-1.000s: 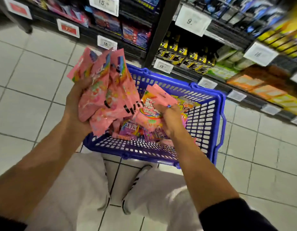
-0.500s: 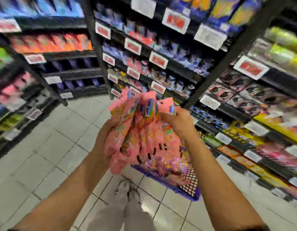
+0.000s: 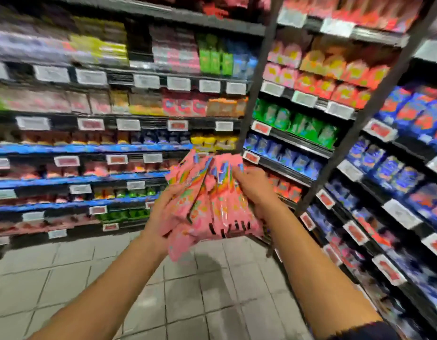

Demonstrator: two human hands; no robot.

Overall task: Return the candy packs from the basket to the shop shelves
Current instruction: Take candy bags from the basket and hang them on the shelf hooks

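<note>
Head view, looking past two outstretched forearms: both reach forward from the bottom corners and meet at centre frame around a fanned bundle of pink candy packs (image 3: 213,204). The left hand (image 3: 163,213) cups the bundle from the lower left, fingers curled up its side. The right hand (image 3: 253,185) grips the upper right edge, knuckles toward the camera, fingertips hidden behind the packs. A dark sleeve (image 3: 367,331) is cut off at the lower right. Shop shelves (image 3: 143,148) fill the upper frame and right side, their goods and price tags (image 3: 91,123) smeared by blur and unreadable. Grey floor tiles (image 3: 200,290) lie below.
</note>
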